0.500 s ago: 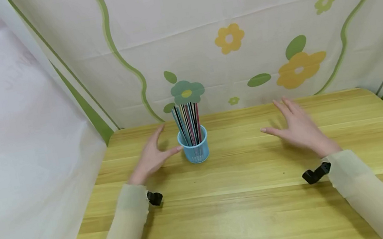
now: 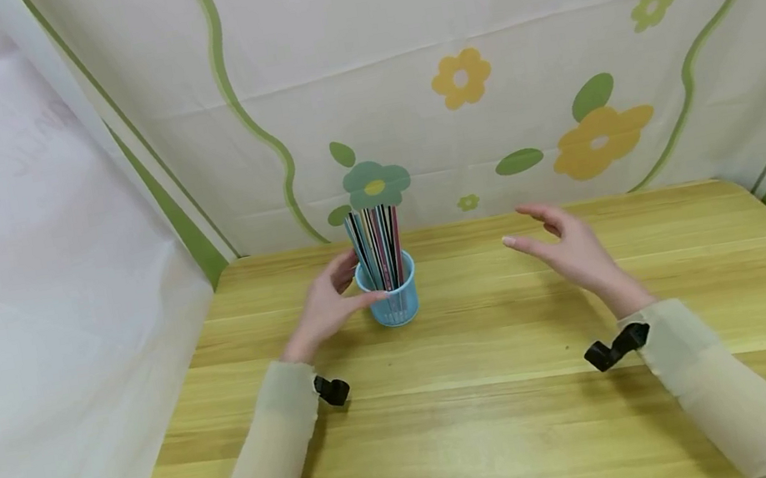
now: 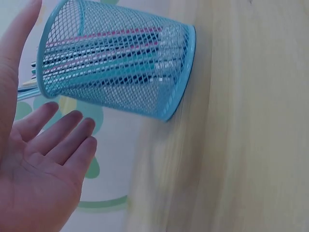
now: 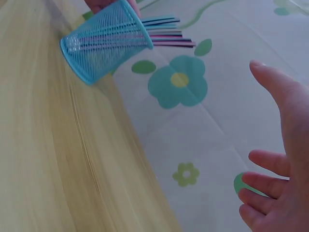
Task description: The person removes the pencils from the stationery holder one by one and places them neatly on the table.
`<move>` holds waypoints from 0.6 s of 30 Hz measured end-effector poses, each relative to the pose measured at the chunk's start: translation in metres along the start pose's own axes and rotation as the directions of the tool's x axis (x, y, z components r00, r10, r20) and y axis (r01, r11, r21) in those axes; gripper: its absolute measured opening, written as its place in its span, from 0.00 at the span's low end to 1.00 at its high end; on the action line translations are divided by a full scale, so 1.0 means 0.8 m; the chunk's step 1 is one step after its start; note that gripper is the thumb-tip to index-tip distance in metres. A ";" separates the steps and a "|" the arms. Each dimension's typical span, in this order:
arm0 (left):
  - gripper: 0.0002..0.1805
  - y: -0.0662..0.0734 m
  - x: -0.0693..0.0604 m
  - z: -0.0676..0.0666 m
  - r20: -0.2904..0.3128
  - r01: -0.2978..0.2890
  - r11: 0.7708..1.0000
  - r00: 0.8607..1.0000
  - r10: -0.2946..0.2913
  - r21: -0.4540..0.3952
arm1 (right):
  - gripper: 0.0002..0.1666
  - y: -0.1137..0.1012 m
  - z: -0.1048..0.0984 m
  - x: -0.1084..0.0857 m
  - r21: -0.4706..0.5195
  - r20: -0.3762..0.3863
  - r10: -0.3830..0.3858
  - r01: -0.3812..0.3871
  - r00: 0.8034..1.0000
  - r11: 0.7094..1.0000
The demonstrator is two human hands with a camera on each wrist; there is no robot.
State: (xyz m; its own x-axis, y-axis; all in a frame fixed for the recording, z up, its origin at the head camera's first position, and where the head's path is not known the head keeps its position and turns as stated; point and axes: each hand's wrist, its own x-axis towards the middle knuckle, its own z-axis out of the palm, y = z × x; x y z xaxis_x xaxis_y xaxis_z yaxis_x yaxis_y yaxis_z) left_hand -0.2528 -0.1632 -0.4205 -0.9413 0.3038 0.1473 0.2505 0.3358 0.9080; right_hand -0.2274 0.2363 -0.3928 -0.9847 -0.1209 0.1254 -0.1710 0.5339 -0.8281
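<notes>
A blue mesh pen cup point(image 2: 395, 309) stands upright on the table, holding several slim, pencil-like sticks point(image 2: 378, 244) in teal, black, white and red. My left hand point(image 2: 325, 303) is at the cup's left side, thumb in front of it and fingers toward its back. In the left wrist view, the fingers point(image 3: 72, 137) are spread apart from the mesh point(image 3: 116, 53), and the thumb reaches past the rim. My right hand point(image 2: 575, 249) hovers well to the right of the cup, holding nothing. Its thumb and loosely bent fingers point(image 4: 265, 186) are apart in the right wrist view.
The wooden table point(image 2: 475, 426) reaches back to a white cloth point(image 2: 390, 9) printed with flowers and leaves. Another white cloth point(image 2: 11, 335) hangs along the left side. A small black device point(image 2: 332, 389) is on each wrist.
My left hand has moved right, its thumb now in front of the cup's rim. My right hand has shifted left, with its fingers more bent. The cup has stayed in place.
</notes>
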 end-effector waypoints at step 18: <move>0.47 -0.003 0.002 0.018 -0.026 0.045 0.994 0.998 -0.048 -0.104 | 0.40 -0.059 0.056 -0.001 0.119 0.034 -0.171 0.166 0.985 0.979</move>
State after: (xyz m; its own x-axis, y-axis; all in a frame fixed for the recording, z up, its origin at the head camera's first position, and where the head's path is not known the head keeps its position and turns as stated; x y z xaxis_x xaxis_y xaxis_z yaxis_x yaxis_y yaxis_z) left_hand -0.2520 -0.1511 -0.4282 -0.9579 0.2637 0.1135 0.1826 0.2547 0.9496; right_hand -0.2172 0.1739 -0.3783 -0.9391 -0.2394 0.2466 -0.3271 0.4028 -0.8548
